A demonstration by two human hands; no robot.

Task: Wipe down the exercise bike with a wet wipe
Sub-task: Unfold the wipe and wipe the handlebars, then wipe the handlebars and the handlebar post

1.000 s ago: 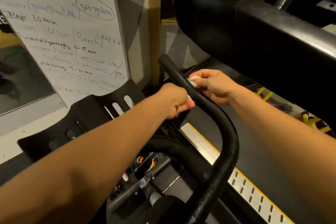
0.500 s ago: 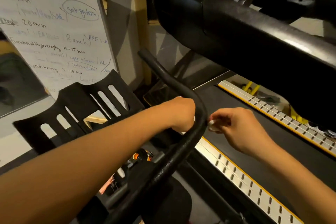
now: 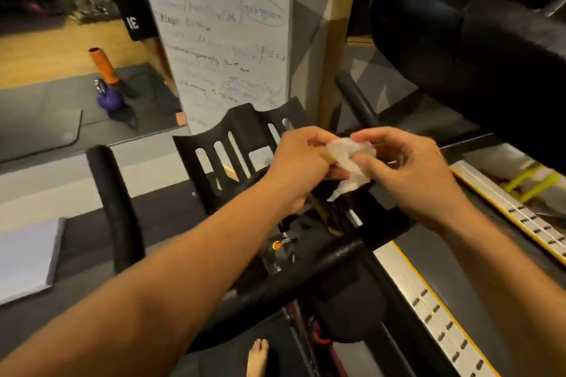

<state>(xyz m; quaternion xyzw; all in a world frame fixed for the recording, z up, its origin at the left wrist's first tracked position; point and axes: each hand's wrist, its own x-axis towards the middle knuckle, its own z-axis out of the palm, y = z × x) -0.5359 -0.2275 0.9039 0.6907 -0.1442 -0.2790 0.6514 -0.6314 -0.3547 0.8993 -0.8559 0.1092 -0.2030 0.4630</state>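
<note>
A crumpled white wet wipe [image 3: 349, 159] hangs between both hands above the middle of the black exercise bike. My left hand [image 3: 298, 159] pinches its left side and my right hand [image 3: 404, 168] pinches its right side. Below them runs the bike's black handlebar crossbar [image 3: 306, 272]. One handlebar horn [image 3: 115, 208] rises at the left, another horn [image 3: 355, 101] stands behind my hands. A slotted black tablet holder [image 3: 232, 147] sits just left of my left hand. Neither hand touches the bike.
A whiteboard [image 3: 226, 40] with writing stands behind the bike. A large black padded machine part [image 3: 477, 49] looms at the upper right. A treadmill side rail [image 3: 435, 309] runs along the right. A purple kettlebell [image 3: 110, 98] and orange roller [image 3: 102, 66] lie far left. A bare foot [image 3: 257, 358] is below.
Both hands left the right handlebar horn and came together over the bike's centre with the wipe between them. The view swung left and down, bringing the left horn into sight.
</note>
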